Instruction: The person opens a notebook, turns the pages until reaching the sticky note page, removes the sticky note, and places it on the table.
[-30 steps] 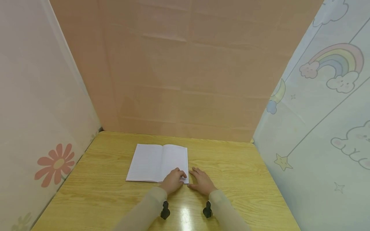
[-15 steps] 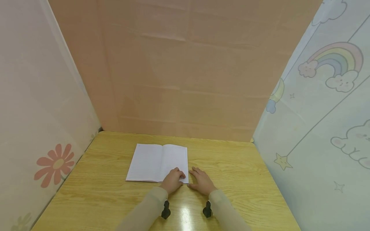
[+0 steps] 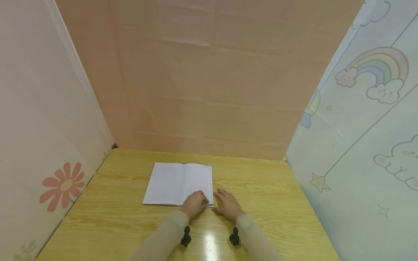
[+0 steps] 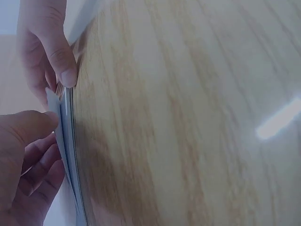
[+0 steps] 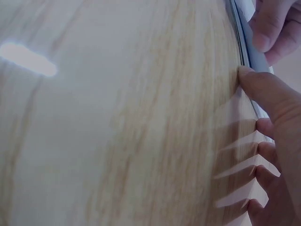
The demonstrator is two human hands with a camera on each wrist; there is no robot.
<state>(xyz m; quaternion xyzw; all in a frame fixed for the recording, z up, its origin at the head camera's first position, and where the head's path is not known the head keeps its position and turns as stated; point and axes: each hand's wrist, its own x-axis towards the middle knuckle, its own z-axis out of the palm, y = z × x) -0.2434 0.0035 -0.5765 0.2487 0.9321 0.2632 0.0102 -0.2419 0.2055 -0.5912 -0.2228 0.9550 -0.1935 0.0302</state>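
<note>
An open notebook (image 3: pixel 164 184) with lined white pages lies flat on the wooden table. Over the near right corner of its right page, my left hand (image 3: pixel 194 203) pinches the edge of a page (image 4: pixel 53 101) between thumb and curled fingers. In the left wrist view that page stands lifted away from the sheets under it. My right hand (image 3: pixel 229 206) rests on the table just right of the notebook, fingers spread and holding nothing. Its thumb tip sits right at the notebook's near corner in the right wrist view.
The wooden table (image 3: pixel 261 192) reaches back to a plain orange-brown backdrop (image 3: pixel 209 79). Printed cloth walls, a flowered left one (image 3: pixel 39 108) and a right one (image 3: pixel 359 123) with rainbow and star, flank it. Dark devices sit at both wrists.
My left fingers have curled in and now pinch the page corner, which has come up slightly. The right hand has stayed in place.
</note>
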